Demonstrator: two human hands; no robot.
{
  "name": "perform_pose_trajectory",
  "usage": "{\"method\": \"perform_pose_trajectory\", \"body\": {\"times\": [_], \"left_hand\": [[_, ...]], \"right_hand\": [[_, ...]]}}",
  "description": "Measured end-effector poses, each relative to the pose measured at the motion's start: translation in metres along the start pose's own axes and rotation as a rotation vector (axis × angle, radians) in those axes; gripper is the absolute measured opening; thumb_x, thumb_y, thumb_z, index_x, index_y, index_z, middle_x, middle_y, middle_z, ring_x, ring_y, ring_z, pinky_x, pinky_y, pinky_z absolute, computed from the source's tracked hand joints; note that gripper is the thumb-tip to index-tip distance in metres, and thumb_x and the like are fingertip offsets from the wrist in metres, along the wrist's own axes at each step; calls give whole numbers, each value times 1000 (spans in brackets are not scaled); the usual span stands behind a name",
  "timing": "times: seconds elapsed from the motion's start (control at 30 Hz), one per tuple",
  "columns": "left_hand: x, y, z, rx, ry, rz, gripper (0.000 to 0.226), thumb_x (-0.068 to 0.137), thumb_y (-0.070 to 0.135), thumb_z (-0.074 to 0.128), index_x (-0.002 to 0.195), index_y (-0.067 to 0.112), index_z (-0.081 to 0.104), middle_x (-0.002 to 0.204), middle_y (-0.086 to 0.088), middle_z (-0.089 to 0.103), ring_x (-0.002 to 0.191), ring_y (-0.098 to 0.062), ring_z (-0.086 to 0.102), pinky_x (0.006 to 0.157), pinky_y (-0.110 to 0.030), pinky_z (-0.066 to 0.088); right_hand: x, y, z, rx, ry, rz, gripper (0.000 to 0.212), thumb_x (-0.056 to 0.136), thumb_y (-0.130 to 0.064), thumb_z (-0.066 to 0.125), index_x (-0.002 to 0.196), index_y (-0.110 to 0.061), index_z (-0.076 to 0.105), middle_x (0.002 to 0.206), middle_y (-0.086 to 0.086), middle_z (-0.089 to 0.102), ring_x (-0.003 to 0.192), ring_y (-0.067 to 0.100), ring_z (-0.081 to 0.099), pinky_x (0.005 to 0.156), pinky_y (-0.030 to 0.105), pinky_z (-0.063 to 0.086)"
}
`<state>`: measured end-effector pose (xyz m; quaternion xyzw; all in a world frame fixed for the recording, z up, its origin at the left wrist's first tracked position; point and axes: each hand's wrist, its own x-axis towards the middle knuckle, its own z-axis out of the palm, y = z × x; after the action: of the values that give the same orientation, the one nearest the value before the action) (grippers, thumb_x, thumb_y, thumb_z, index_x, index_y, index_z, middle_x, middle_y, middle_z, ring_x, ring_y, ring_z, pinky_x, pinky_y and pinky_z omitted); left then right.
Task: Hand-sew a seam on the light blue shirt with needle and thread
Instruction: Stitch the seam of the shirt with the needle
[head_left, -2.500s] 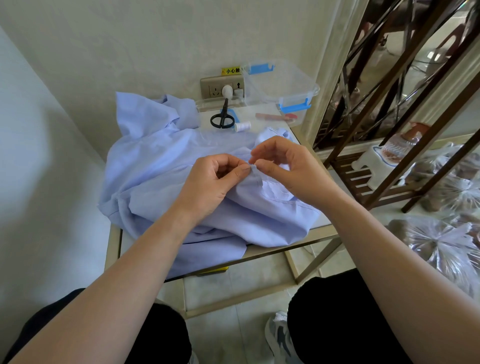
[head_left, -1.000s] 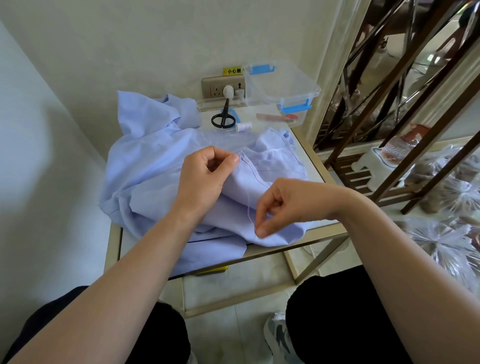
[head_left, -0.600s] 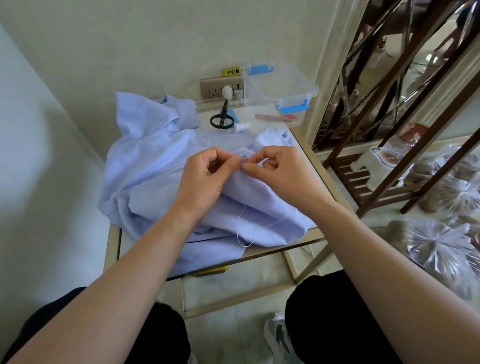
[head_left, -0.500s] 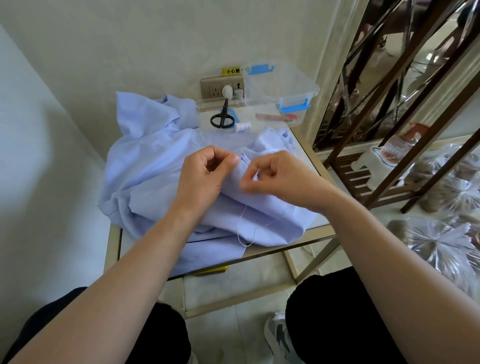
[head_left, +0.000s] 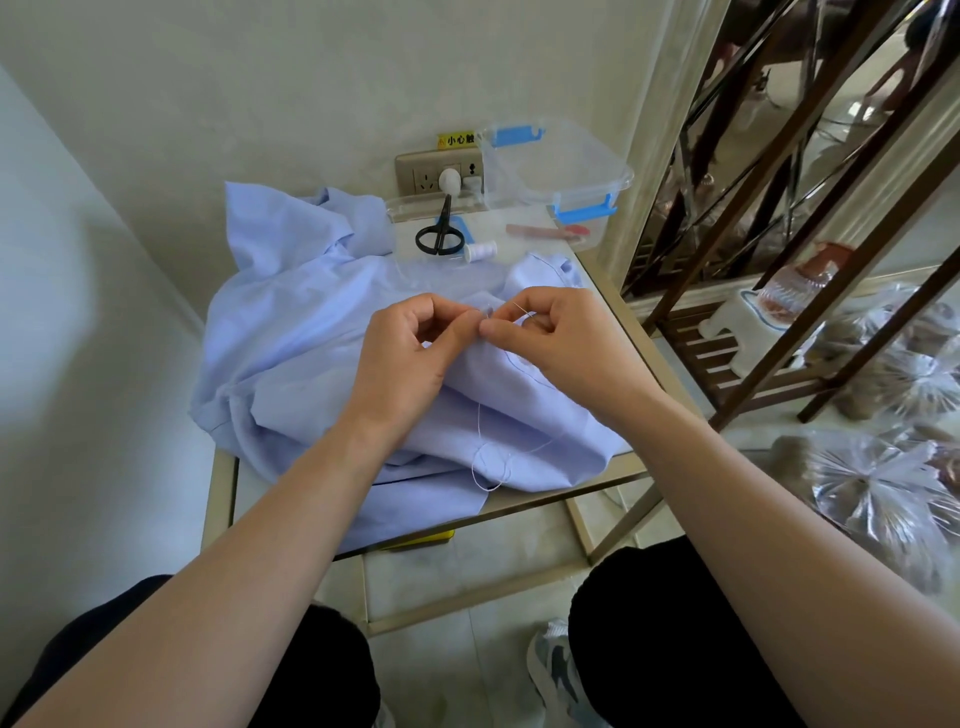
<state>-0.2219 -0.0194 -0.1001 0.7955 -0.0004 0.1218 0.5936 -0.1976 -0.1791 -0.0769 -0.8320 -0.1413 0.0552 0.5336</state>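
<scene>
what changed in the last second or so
The right hand, a second ago pulled down to the front edge of the light blue shirt drawing the white thread, is back up at the seam beside the left hand, pinching the thin needle. The thread now hangs in a slack loop over the shirt. Left hand kept its pinch on the fold; black scissors and white spool stayed put.

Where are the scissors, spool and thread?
scissors (head_left: 442, 227), head view, where the blades meet the black handles.
spool (head_left: 480, 251), head view, on its white wound middle.
thread (head_left: 478, 423), head view, on the slack strand above its loop.
</scene>
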Motion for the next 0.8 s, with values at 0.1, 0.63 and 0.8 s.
{"method": "perform_pose_trajectory", "body": {"times": [0.1,0.63,0.8], "left_hand": [[0,-1,-2,-1,4,-2,8,91,18,68,85,12,71,78,8,70,71,3,60,69,-11,43],[-1,1,-1,4,-13,19,9,90,19,69,85,13,73,82,4,74,75,-1,64,71,-13,45],[0,0,-2,14,13,26,14,91,15,68,79,21,69,67,19,66,65,7,58,66,-9,42]], "right_hand": [[1,0,-4,-44,-80,3,17,88,-20,72,82,-4,67,43,-10,28,41,8,22,43,14,21],[1,1,-3,9,-34,53,20,87,-24,74,84,-5,69,46,-6,31,40,7,22,43,16,21],[-3,0,-10,-83,-236,69,17,84,-20,75,83,-4,70,46,-8,25,45,9,21,44,16,21]]}}
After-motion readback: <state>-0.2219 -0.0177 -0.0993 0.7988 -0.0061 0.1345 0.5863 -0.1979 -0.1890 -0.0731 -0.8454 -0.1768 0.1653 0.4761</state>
